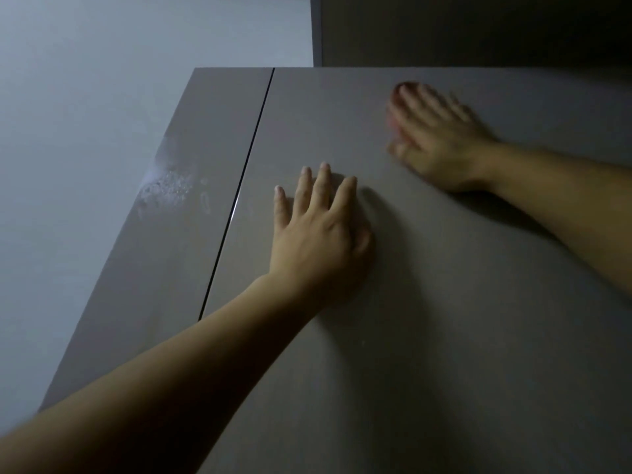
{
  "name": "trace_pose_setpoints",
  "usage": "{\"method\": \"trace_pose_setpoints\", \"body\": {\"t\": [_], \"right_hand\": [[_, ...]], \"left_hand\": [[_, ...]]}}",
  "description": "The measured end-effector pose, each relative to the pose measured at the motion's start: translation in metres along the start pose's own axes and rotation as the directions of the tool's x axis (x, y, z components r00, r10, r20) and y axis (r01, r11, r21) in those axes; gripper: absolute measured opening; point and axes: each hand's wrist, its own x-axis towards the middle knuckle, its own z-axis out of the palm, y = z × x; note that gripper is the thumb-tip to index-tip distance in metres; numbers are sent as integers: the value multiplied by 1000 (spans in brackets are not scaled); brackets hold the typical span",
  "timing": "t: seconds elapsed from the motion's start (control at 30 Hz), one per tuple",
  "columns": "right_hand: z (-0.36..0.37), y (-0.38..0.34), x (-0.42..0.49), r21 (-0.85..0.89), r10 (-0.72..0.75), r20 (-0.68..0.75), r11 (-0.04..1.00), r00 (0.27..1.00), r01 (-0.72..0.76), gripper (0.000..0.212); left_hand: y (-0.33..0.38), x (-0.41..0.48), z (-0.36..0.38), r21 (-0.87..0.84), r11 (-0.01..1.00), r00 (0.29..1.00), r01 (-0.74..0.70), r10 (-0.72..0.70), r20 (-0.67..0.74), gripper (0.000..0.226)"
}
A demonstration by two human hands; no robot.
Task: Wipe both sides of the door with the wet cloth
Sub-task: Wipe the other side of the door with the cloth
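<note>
Left hand (318, 234) on door (444, 336), right hand (434, 138) blurred

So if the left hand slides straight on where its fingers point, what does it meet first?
Probably nothing: the left hand lies flat on the smooth grey-brown door panel, and only bare panel shows ahead, up to its top edge.

Dim light. Pale wall (102, 97) fills the left; dark panel (478, 29) just right of it, top corner.

No writing, label, brand mark or number could be read: the grey door (427, 319) carried none, nor did the narrow panel (191, 200) at nine o'clock.
</note>
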Motion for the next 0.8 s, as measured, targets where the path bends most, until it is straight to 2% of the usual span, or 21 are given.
{"method": "trace_pose_setpoints", "body": {"t": [0.07, 0.1, 0.2, 0.27, 0.33, 0.43, 0.5, 0.53, 0.6, 0.67, 0.73, 0.8], "right_hand": [[5, -2, -12, -20, -122, 29, 992, 992, 123, 77], [4, 8, -10, -22, -115, 28, 993, 993, 116, 74], [-6, 50, 10, 5, 169, -18, 986, 985, -169, 71], [-10, 60, 14, 38, 269, -32, 963, 963, -268, 71], [-6, 44, 3, 15, 190, -38, 982, 981, -189, 73], [6, 15, -32, 3, -113, -3, 994, 994, 113, 80], [9, 22, -36, -17, -186, 10, 982, 983, 186, 77], [7, 34, -29, -28, -139, 4, 990, 990, 139, 75], [-1, 65, -10, -15, 77, -25, 997, 997, -78, 71], [-9, 86, -1, 56, 265, -32, 963, 964, -263, 67], [-8, 78, -8, 58, 265, -53, 963, 963, -262, 67], [1, 58, -29, 19, 102, -65, 995, 993, -101, 68]], "left_hand": [[7, 1, 1, 28, 999, 999, -38, 37, 40, 74], [9, 1, 2, 51, 998, 998, -47, 44, 50, 74], [10, 2, 3, 86, 995, 997, -43, 37, 70, 69], [11, 2, 3, 85, 996, 997, -38, 32, 65, 70], [16, 3, 3, 80, 997, 999, -13, 10, 36, 74], [28, 4, 2, 83, 996, 999, -9, 5, 46, 78], [37, 4, 3, 68, 997, 996, -38, 33, 82, 79], [42, 5, 3, 64, 996, 995, -57, 52, 86, 79], [52, 6, 6, 65, 994, 992, -92, 86, 90, 75], [61, 6, 9, 66, 991, 988, -119, 111, 109, 69], [68, 6, 13, 76, 988, 985, -136, 127, 113, 68], [75, 5, 17, 77, 987, 984, -143, 133, 118, 69]]}}
